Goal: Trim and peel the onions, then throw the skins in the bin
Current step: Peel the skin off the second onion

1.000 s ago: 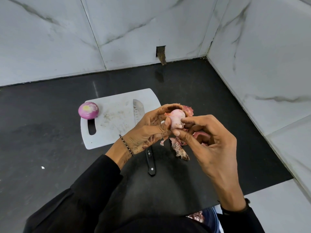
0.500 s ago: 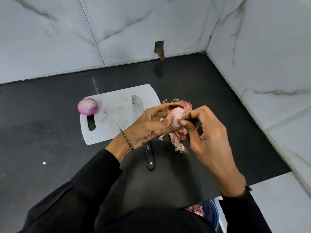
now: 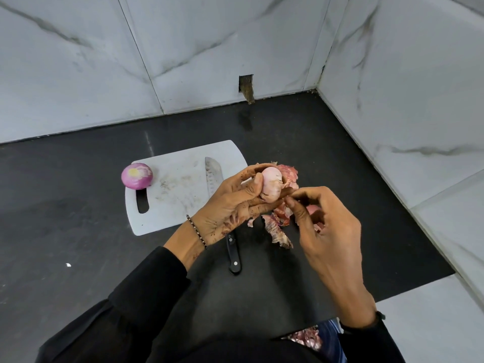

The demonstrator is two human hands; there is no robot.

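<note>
On the bench (image 3: 78, 258), the board (image 3: 178, 189) is our landmark. One peeled onion (image 3: 136, 176) sits on its left corner. Just right of the board, our left hand (image 3: 235, 203) grips a second onion (image 3: 272, 186), nearly bare, while our right hand (image 3: 327, 231) pinches a skin strip. Skins (image 3: 280, 233) below remain unbinned.

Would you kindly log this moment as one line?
left hand: holds onion | right hand: pinching skin | knife: on board | skins: on counter
</note>
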